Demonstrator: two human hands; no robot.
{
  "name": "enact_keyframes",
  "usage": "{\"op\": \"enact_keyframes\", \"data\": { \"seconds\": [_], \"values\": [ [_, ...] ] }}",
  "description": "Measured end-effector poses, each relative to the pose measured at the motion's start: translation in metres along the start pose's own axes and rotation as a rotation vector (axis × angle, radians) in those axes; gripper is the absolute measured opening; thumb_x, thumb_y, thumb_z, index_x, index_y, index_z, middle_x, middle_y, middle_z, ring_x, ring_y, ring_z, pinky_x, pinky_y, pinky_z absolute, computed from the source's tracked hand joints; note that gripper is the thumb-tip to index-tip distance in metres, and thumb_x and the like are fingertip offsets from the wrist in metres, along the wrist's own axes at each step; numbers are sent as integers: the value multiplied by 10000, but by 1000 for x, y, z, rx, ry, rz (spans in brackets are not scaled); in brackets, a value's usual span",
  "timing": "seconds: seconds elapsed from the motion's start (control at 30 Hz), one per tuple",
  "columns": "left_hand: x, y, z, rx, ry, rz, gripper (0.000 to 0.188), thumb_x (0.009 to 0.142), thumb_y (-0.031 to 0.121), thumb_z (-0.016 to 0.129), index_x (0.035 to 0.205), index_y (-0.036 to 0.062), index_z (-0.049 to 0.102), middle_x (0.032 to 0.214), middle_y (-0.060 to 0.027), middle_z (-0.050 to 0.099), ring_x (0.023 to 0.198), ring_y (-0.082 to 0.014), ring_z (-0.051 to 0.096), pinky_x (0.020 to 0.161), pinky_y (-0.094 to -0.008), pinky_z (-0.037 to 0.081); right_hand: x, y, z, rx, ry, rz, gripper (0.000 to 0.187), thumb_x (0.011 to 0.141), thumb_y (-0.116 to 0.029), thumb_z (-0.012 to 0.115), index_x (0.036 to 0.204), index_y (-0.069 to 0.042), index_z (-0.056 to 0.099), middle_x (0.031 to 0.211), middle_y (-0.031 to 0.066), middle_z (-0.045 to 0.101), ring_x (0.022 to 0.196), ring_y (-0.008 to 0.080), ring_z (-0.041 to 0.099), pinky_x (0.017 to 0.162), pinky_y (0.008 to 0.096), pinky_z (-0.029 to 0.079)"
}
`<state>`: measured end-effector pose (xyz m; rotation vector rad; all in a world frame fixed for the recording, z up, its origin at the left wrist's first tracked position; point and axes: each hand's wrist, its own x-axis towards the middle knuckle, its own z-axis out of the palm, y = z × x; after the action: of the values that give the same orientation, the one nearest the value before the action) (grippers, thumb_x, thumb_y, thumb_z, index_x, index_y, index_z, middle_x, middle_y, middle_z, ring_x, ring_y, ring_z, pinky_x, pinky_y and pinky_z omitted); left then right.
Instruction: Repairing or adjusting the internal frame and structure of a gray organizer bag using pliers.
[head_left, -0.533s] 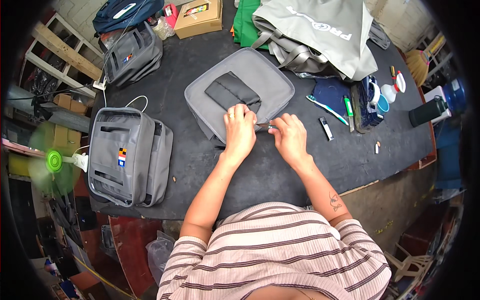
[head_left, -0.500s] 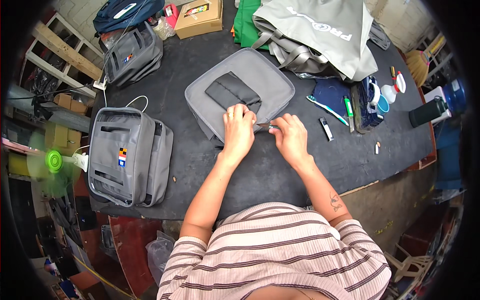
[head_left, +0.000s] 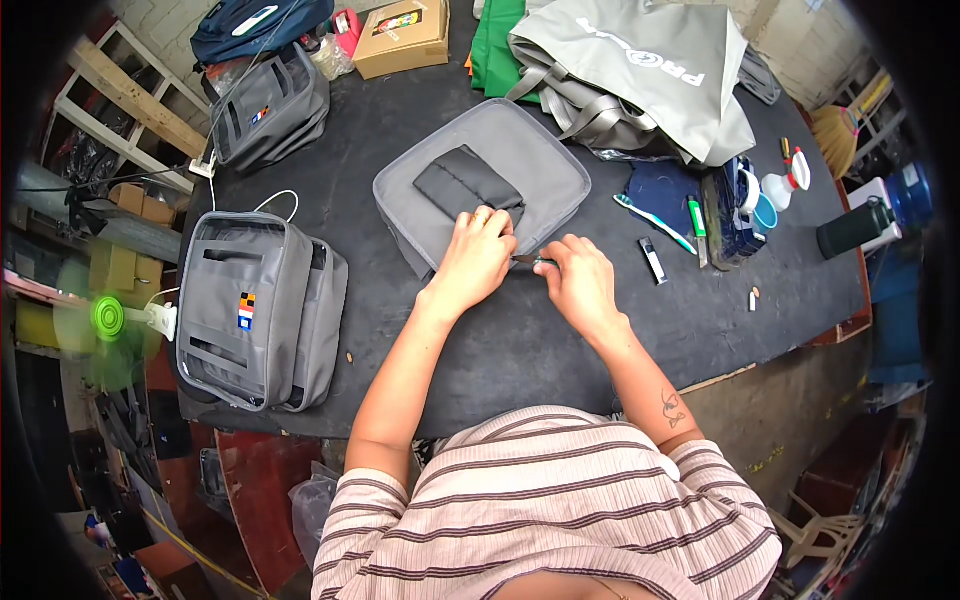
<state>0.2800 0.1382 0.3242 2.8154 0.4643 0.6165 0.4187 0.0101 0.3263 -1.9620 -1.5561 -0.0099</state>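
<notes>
A grey fabric bag (head_left: 545, 160) with piped edges lies in front of me on the black-topped table, a folded black fabric piece (head_left: 466, 182) on top of it. My left hand (head_left: 476, 252) is closed in a pinch at the bag's near edge, by the black piece's lower end; its fingertips hide what they hold. Just right of it, my right hand (head_left: 582, 288) grips a small pointed tool (head_left: 525, 260) with a dark blade. The tool's tip points left, close to my left fingers, and most of its handle is inside my hand.
Grey bags with clear panels (head_left: 238, 310) stand at the left, beside a green fan (head_left: 108, 318). A toothbrush (head_left: 655, 222), green-handled cutter (head_left: 697, 230), lighter (head_left: 653, 260) and spray bottle (head_left: 785, 180) are on the right. A large grey tote (head_left: 640, 70) and cardboard box (head_left: 400, 40) sit at the back.
My left wrist and forearm have swung slightly left, with the fingers still at the bag's near edge. The right hand has drawn a little toward me, tool still gripped.
</notes>
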Motion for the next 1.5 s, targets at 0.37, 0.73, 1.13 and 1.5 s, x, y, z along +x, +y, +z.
{"op": "enact_keyframes", "data": {
  "seconds": [0.37, 0.73, 1.13, 1.5],
  "values": [
    [-1, 3, 10, 122, 53, 43, 95, 714, 9, 632, 803, 41, 629, 994, -73, 562, 1032, -255, 513, 917, -402, 392, -1, -2, 9, -32, 31, -57, 89, 761, -112, 717, 804, -57, 662, 799, 88, 595, 797, 289, 597, 725, 411, 488],
    [36, 27, 23, -316, 453, -161, 79, 788, 52, 668, 864, 35, 679, 911, -102, 596, 867, -308, 604, 770, -415, 481, 4, 54, -14, 168, 278, 286, 222, 888, -169, 666, 1068, -61, 594, 957, 122, 618, 844, 327, 617, 721, 435, 488],
    [60, 21, 62, -421, 361, -432, 67, 796, 36, 688, 802, -28, 669, 862, -127, 588, 699, -269, 614, 652, -370, 487, 19, 58, -10, -120, 262, 15, 158, 747, -119, 745, 870, -59, 665, 825, 78, 567, 797, 277, 565, 713, 408, 466],
    [52, 4, 46, -567, 309, -457, 74, 828, 26, 661, 845, -46, 670, 880, -109, 599, 702, -204, 601, 660, -324, 479, 19, 46, -18, -23, 102, 124, 136, 762, -115, 731, 878, -66, 679, 823, 83, 589, 834, 280, 585, 740, 411, 477]
  ]
}}
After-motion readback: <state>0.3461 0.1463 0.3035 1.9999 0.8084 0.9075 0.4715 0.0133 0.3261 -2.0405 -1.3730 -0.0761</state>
